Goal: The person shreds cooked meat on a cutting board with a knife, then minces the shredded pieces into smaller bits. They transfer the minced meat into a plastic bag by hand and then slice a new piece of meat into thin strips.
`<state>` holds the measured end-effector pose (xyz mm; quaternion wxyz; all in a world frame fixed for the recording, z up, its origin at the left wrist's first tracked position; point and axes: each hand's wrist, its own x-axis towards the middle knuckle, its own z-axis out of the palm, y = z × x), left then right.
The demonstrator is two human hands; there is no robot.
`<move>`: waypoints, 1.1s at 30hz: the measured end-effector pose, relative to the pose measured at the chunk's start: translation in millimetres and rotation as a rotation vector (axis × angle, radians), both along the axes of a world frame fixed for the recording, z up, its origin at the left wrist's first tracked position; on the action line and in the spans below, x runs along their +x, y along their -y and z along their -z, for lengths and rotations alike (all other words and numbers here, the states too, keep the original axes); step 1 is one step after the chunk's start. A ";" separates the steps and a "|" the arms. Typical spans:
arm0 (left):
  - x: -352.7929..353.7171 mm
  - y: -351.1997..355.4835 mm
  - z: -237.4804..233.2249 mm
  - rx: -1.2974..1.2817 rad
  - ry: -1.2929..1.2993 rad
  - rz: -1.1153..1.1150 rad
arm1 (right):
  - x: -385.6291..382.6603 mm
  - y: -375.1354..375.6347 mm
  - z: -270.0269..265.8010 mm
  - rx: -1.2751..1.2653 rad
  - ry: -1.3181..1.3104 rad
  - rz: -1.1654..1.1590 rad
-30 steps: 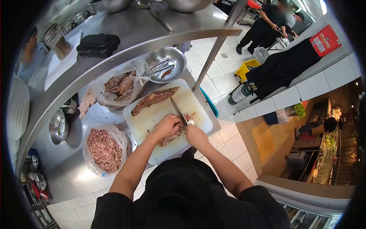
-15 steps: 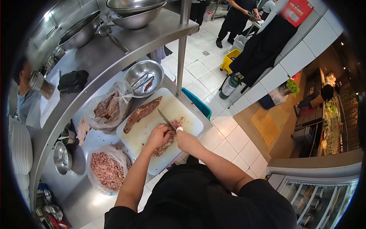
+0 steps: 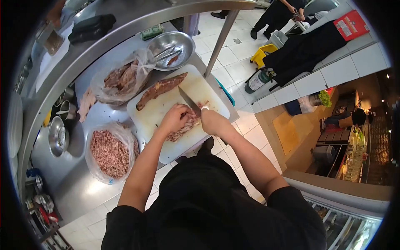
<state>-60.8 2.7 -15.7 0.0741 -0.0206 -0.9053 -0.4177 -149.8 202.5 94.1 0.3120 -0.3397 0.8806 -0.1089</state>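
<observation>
My right hand [image 3: 213,122] is closed round the handle of a knife [image 3: 189,99], whose blade points away from me across the cutting board [image 3: 164,154]. Curled fingers of my left hand [image 3: 174,118] press on a heap of sliced meat [image 3: 182,132], just left of the blade. Further back on the white board lies a whole browned piece of meat [image 3: 160,91], touched by neither hand. Left of the board are a plastic bag of chopped meat [image 3: 110,154] and a bag of larger meat pieces [image 3: 121,81].
A steel bowl [image 3: 183,43] with tongs stands behind the board, and a smaller bowl [image 3: 58,136] sits at the left. A curved steel shelf [image 3: 137,26] on a post [image 3: 221,43] overhangs the counter. Another person [image 3: 275,16] stands beyond, past a fire extinguisher [image 3: 257,80].
My view has shifted, so the counter sits differently in the picture. Both hands stay at the sliced meat; the blade shows more of its flat side now.
</observation>
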 end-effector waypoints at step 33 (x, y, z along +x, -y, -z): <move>-0.8 5.9 -4.5 -0.028 -0.061 0.044 | 18.0 16.9 58.4 -0.207 -0.023 0.237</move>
